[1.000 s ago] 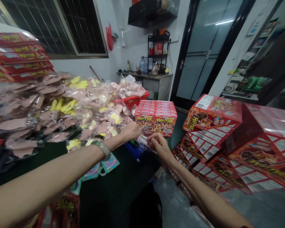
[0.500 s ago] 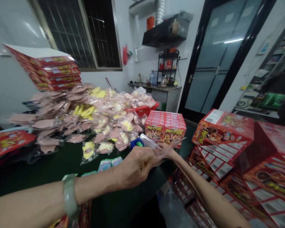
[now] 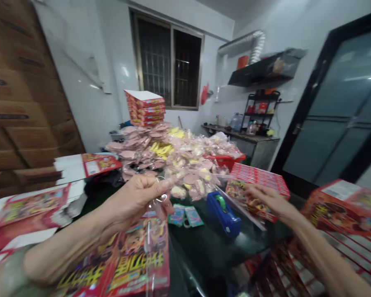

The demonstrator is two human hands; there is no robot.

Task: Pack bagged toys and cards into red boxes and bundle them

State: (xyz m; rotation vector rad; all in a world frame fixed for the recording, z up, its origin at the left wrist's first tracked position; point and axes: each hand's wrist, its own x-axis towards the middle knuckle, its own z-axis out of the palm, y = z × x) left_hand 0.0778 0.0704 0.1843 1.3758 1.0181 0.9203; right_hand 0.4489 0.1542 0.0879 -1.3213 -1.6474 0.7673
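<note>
1. Left hand (image 3: 142, 196): enters from lower left, forearm slanting up and inward; bangle (image 3: 15, 268) at the wrist; thumb and forefinger pinch a clear looped piece (image 3: 162, 197), other fingers curled beneath.
2. Right hand (image 3: 264, 199): forearm rises from lower right, angled inward; fingers loosely together, slightly bent, pointing left, over the front of the red box block (image 3: 262, 177); cannot tell whether they grip anything.
3. Looped piece: at the left fingertips, in front of the bagged pile (image 3: 176, 154); loops face roughly towards the camera; its long axis is blurred, cannot tell.
4. Translucent strip (image 3: 244, 209): long axis slants from the bagged pile down to the right, passing between the tape dispenser (image 3: 225, 216) and the right hand; whether it joins the looped piece, cannot tell.
5. Between the hands: blue dispenser with green roll (image 3: 221, 202), lengthwise away from the camera; small cards (image 3: 185, 215) to its left, on the dark table (image 3: 191, 241).
6. Below the left hand: red printed boxes (image 3: 139, 264), partly covered by the forearm; shiny film over them.
7. Around: pink and yellow bagged pieces, with red basket (image 3: 226, 161) at their right; stacked cartons (image 3: 146, 108) behind; larger red boxes (image 3: 343, 206) at far right, partly behind the right forearm.
</note>
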